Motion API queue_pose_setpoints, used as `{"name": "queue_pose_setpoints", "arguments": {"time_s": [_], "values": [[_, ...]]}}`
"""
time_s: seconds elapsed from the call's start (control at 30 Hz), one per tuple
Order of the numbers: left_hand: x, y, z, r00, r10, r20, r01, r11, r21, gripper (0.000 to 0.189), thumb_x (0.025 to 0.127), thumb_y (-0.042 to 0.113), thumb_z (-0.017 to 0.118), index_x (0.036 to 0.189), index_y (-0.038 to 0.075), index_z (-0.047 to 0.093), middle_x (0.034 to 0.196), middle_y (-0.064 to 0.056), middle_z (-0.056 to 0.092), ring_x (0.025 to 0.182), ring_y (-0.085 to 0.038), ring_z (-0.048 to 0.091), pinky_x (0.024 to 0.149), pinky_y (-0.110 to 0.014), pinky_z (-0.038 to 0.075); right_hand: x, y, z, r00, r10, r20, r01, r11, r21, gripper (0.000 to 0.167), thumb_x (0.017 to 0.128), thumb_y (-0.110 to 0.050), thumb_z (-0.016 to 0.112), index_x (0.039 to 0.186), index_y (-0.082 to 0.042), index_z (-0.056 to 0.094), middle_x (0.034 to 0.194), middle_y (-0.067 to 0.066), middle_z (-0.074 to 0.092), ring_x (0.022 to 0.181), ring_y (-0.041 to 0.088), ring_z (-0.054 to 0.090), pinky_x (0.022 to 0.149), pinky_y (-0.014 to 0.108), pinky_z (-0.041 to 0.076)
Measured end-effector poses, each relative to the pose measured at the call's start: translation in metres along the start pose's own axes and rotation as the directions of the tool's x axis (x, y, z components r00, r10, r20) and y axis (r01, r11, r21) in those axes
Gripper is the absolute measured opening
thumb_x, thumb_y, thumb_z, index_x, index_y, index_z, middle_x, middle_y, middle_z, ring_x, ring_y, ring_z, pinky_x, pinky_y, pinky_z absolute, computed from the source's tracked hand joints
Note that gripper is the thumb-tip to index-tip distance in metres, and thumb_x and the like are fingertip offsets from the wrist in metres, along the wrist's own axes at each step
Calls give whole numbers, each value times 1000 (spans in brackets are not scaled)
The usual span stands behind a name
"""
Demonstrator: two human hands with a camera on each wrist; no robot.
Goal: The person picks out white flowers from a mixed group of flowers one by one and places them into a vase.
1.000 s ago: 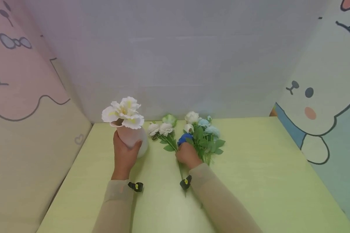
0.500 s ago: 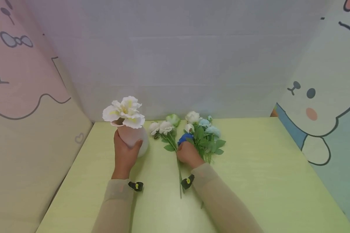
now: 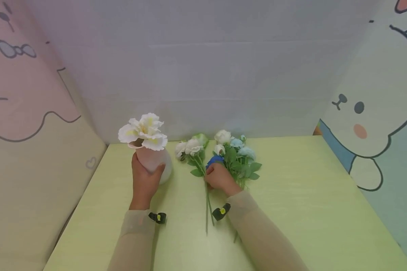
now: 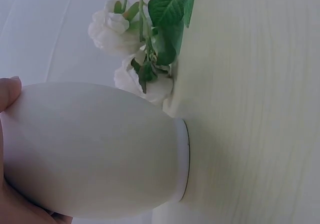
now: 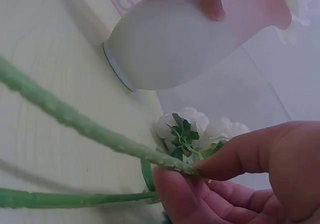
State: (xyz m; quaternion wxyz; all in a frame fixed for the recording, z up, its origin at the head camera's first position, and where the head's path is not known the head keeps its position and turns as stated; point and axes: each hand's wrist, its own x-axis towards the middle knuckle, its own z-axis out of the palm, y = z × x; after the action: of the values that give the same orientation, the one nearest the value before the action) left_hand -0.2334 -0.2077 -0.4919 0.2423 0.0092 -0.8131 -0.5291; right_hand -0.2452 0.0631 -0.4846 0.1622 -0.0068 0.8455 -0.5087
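Observation:
A pale pink-and-white vase (image 3: 156,160) stands at the left with a large white flower (image 3: 144,131) in its mouth. My left hand (image 3: 145,184) grips the side of the vase, thumb on its right. In the left wrist view, the base of the vase (image 4: 100,149) is down at the tabletop. My right hand (image 3: 221,178) pinches a green stem (image 5: 110,136) between thumb and fingertip. That stem seems to lead to the white flowers (image 3: 193,146) between vase and hand. A blue flower (image 3: 215,161) lies just beyond the right hand, partly covered by it.
White flowers (image 3: 222,137) and light blue flowers (image 3: 247,152) with green leaves lie right of the blue one. Behind the pinched spray is a pale green flower (image 3: 201,138). A second stem (image 5: 75,199) runs beside the pinched one. Walls enclose the yellowish table (image 3: 308,195).
The right hand has turned and shifted slightly right. The white flowers have moved a little right, and their stem's lower end has swung left, apart from the other stem. The left hand stays on the vase.

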Motion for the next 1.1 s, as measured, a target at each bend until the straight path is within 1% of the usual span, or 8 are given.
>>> {"name": "queue_pose_setpoints", "arguments": {"time_s": [0.1,0.23,0.4,0.57,0.67,0.77,0.93,1.1], "values": [[0,1,0,1000,1,7,-1,1000,4,101,82,18,84,160,9,20,153,-16,35,136,-31,39,113,-58,31,0,4,1,999,36,25,-40,987,155,35,91,-3,68,123,7,60,100,17,65,67,24,68,67,37,59],[0,2,0,1000,5,9,-5,1000,4,101,82,18,84,160,9,20,153,-15,36,136,-30,39,113,-57,31,0,8,1,997,55,58,-68,963,260,50,91,-4,70,137,10,56,105,20,67,66,23,69,69,37,60],[0,0,0,1000,9,3,-9,1000,5,101,82,18,84,160,9,20,153,-15,36,136,-31,39,113,-57,31,1,8,1,996,54,64,-70,959,276,45,92,-5,69,134,9,60,107,19,67,70,24,68,68,36,60],[1,-2,0,1000,11,0,-11,1000,9,101,82,19,84,160,9,20,153,-15,36,136,-31,39,113,-57,31,4,10,1,995,55,79,-76,953,294,31,98,-14,64,121,7,69,94,16,67,73,22,66,67,34,60],[1,-2,0,1000,14,1,-14,1000,12,101,82,19,84,160,9,20,153,-15,35,136,-31,39,113,-57,31,6,13,2,994,47,95,-75,945,317,30,103,-19,61,116,6,71,87,13,67,69,20,63,64,32,59],[1,-2,0,1000,15,1,-15,1000,16,101,82,19,84,160,9,20,153,-15,35,136,-31,39,113,-58,31,9,17,5,991,36,128,-86,909,408,33,104,-19,60,118,9,70,85,11,67,66,17,62,62,31,57],[1,-3,1,1000,20,-4,-20,1000,18,101,82,19,83,160,10,20,153,-15,35,136,-32,39,113,-58,31,10,19,9,983,-22,182,-90,808,583,38,106,-16,54,129,14,60,93,12,67,72,18,65,67,30,57],[0,-2,1,1000,14,-5,-14,1000,23,101,82,19,83,160,10,20,153,-15,36,136,-32,40,112,-58,32,11,21,11,977,-70,202,-75,774,629,39,105,-14,56,131,15,56,95,10,67,78,19,66,70,30,55]]}}
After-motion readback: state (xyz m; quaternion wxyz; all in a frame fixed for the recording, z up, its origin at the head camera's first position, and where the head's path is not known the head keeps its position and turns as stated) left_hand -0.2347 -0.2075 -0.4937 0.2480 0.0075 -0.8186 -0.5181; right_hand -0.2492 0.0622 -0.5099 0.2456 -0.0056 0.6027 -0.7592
